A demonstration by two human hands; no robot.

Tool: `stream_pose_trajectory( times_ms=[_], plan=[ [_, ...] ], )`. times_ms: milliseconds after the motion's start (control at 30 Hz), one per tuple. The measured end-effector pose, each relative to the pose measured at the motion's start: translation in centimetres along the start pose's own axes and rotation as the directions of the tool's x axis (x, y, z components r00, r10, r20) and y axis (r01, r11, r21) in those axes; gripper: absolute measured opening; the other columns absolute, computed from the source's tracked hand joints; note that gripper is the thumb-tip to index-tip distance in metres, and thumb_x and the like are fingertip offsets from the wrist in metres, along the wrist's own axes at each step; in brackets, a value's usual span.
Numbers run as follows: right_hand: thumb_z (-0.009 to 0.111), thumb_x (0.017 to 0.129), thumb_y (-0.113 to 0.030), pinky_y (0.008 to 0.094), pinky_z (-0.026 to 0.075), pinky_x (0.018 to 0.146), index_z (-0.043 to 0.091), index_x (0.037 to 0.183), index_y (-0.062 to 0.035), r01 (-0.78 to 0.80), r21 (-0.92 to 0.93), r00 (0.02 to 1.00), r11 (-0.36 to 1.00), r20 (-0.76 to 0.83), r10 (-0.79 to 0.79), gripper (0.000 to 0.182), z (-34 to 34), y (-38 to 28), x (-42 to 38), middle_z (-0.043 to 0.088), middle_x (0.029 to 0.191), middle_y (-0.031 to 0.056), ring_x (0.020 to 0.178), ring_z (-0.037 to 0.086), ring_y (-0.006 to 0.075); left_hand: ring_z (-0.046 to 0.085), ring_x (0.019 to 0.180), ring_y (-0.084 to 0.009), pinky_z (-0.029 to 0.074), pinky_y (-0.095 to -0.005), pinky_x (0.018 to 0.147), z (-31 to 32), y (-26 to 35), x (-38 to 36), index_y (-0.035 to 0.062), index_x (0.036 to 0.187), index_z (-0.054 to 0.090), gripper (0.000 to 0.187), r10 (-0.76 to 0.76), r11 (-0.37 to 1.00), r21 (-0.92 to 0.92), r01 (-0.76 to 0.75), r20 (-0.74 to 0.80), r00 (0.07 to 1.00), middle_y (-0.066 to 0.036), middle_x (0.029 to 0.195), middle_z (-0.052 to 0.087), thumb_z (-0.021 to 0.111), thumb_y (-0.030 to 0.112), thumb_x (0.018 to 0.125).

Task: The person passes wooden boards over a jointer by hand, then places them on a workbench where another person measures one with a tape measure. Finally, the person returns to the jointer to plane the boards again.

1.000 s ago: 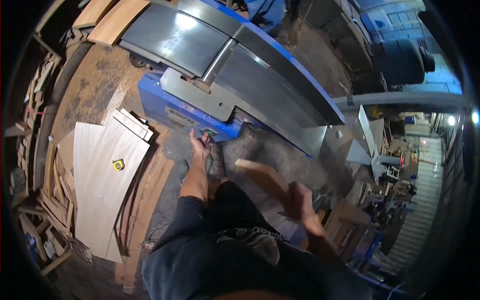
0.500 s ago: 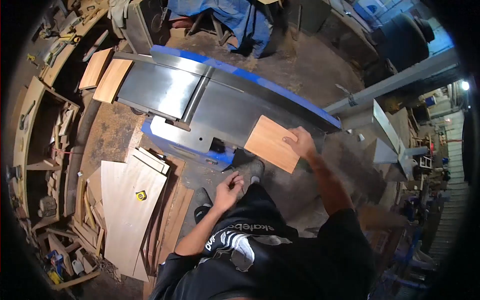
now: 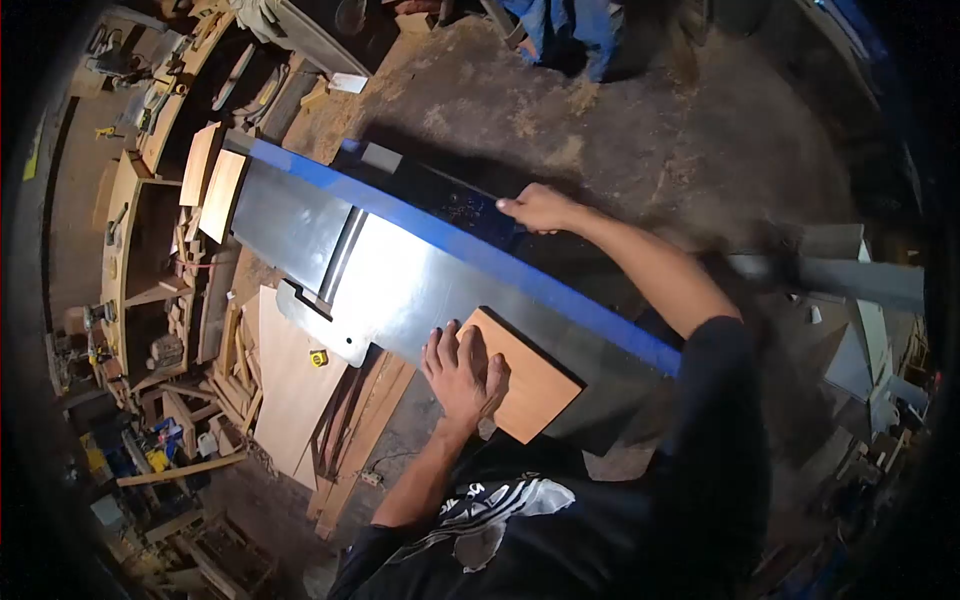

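Note:
A flat, light-brown wooden board (image 3: 532, 378) lies at the near right part of the metal table (image 3: 290, 222) of a jointer. My left hand (image 3: 462, 380) rests at the board's left end, fingers spread over the metal and the board's edge. Beyond the blue-topped fence (image 3: 440, 250), my right hand (image 3: 545, 210) reaches to the machine's far side. Its fingers are curled and the thumb points left; I cannot make out what they hold or press against the dark housing (image 3: 440, 195).
Two more boards (image 3: 222, 195) stick out past the table's far left end. A yellow tape measure (image 3: 318, 357) sits on leaning wooden panels (image 3: 285, 400). Shelves with offcuts (image 3: 150, 240) line the left side, and scrap wood litters the floor. A blue tarp (image 3: 580, 30) hangs at the back.
My right hand has let go of the board and moved over the fence to the far side. The board now lies on the table, and my left hand has come up to it.

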State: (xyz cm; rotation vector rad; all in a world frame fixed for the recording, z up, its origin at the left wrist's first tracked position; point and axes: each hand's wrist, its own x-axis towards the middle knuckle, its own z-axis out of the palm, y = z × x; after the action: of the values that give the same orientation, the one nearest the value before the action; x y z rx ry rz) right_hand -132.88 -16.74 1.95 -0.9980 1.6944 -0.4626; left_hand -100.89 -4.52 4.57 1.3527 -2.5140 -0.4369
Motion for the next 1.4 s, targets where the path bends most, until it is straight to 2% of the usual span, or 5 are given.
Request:
stream_pose_trajectory(
  times_ms=[1033, 1100, 1167, 1267, 1400],
  plan=[
    [0.044, 0.094, -0.018, 0.0507, 0.049, 0.089, 0.062, 0.095, 0.0107, 0.374, 0.021, 0.927, 0.927, 0.003, -0.374, 0.034, 8.2, -0.9, 14.1, 0.067, 0.107, 0.0264, 0.106, 0.063, 0.0425, 0.042, 0.129, -0.0462, 0.031, -0.0611, 0.105, 0.3, 0.1, 0.8, 0.0060, 0.131, 0.052, 0.051, 0.053, 0.995, 0.081, -0.054, 0.012, 0.998, -0.022, 0.137, 0.050, 0.056, 0.041, 0.094],
    [0.047, 0.090, -0.013, 0.0514, 0.047, 0.093, 0.064, 0.101, 0.0077, 0.457, -0.221, 0.880, 0.861, 0.254, -0.402, 0.029, 5.2, -0.8, 10.1, 0.065, 0.116, 0.0279, 0.112, 0.061, 0.0417, 0.042, 0.131, -0.0449, 0.029, -0.0613, 0.108, 0.7, -0.2, 0.5, 0.0090, 0.131, 0.053, 0.053, 0.028, 0.998, 0.060, -0.028, 0.008, 1.000, -0.020, 0.140, 0.049, 0.061, 0.042, 0.090],
    [0.048, 0.090, -0.011, 0.0502, 0.049, 0.090, 0.068, 0.103, 0.0045, 0.681, -0.297, 0.712, 0.669, 0.054, -0.700, 0.028, 5.7, 5.8, 7.4, 0.066, 0.113, 0.0278, 0.112, 0.062, 0.0391, 0.041, 0.133, -0.0436, 0.027, -0.0614, 0.110, 0.6, -0.5, 0.4, 0.0119, 0.131, 0.054, 0.056, -0.001, 0.999, 0.039, 0.001, -0.003, 1.000, -0.019, 0.143, 0.048, 0.065, 0.042, 0.085],
    [0.052, 0.091, -0.011, 0.0463, 0.050, 0.090, 0.069, 0.105, 0.0000, 0.406, -0.635, 0.901, 0.657, 0.156, -0.406, 0.025, 3.7, 7.4, 5.2, 0.067, 0.109, 0.0240, 0.114, 0.062, 0.0347, 0.041, 0.133, -0.0437, 0.027, -0.0617, 0.111, 0.6, -0.2, 0.2, 0.0121, 0.131, 0.055, 0.056, -0.015, 1.000, 0.021, 0.015, 0.005, 1.000, -0.019, 0.144, 0.048, 0.065, 0.044, 0.086],
    [0.058, 0.087, -0.009, 0.0478, 0.050, 0.093, 0.069, 0.111, -0.0038, 0.402, -0.257, 0.892, 0.879, -0.107, -0.440, 0.027, 4.7, 4.7, 4.5, 0.068, 0.114, 0.0202, 0.111, 0.064, 0.0374, 0.040, 0.134, -0.0436, 0.027, -0.0625, 0.110, 0.4, -0.3, -0.1, 0.0121, 0.132, 0.055, 0.056, -0.011, 0.999, 0.048, 0.010, 0.025, 1.000, -0.018, 0.144, 0.048, 0.064, 0.044, 0.087]
  ],
)
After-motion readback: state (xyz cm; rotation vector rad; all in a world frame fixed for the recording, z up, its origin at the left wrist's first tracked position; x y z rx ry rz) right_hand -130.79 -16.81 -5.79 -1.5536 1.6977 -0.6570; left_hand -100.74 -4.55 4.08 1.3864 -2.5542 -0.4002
